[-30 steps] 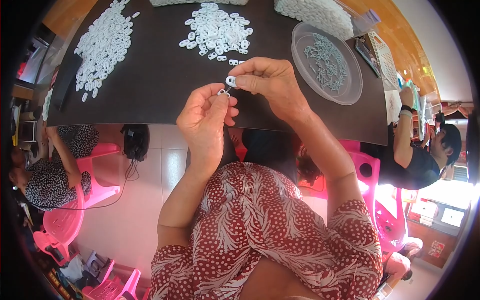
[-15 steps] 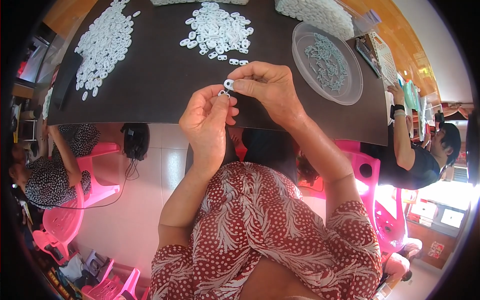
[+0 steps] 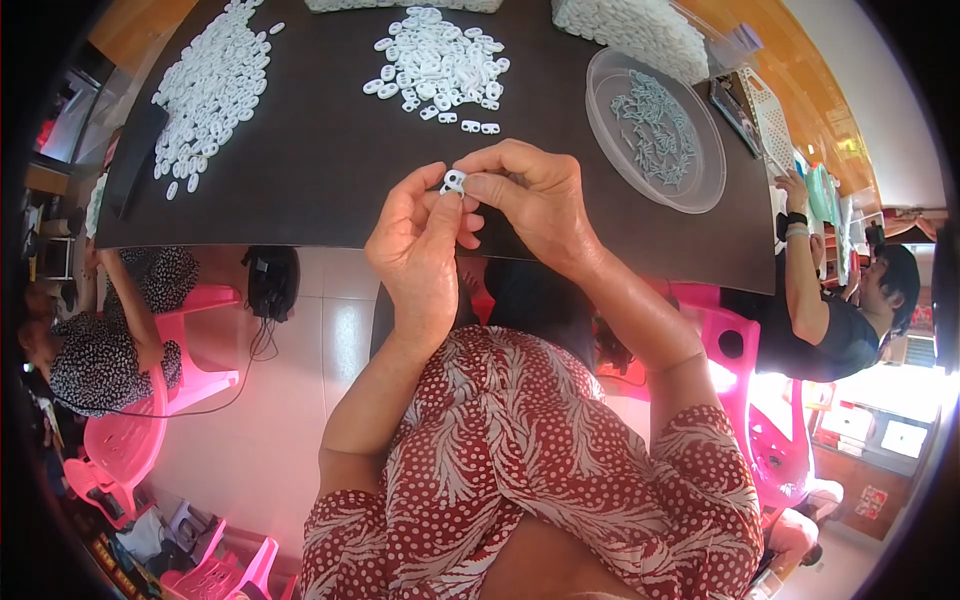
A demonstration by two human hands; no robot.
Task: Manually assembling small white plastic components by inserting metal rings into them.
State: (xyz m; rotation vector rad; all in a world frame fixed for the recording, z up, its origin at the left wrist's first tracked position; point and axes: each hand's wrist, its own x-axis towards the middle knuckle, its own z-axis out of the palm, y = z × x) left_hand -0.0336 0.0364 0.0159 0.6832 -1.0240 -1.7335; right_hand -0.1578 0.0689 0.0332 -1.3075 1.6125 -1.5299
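Note:
My left hand (image 3: 415, 235) and my right hand (image 3: 532, 195) meet over the table's near edge, thumbs and fingers closed in pinches. Between the fingertips is a small white oval plastic piece (image 3: 454, 179) with dark holes, gripped by the right hand. Just below it, my left hand pinches a second white piece, mostly covered by the fingers. The two pieces look pressed together. Beyond the hands lies a pile of white two-holed pieces (image 3: 440, 62), a few of them lined up at its near side. To the right, a round clear tray (image 3: 603, 130) holds thin grey-green screw-like pins (image 3: 655, 125).
Another heap of white oval pieces (image 3: 210, 95) spreads along the table's left side, by a dark flat object (image 3: 137, 160). Clear containers packed with white pieces (image 3: 630, 35) stand at the back. A co-worker (image 3: 820, 290) sits at right, another person (image 3: 110, 340) at left.
The white piece in my right hand has come down onto the one in my left, closing the gap where a thin pin showed. Both hands have shifted slightly.

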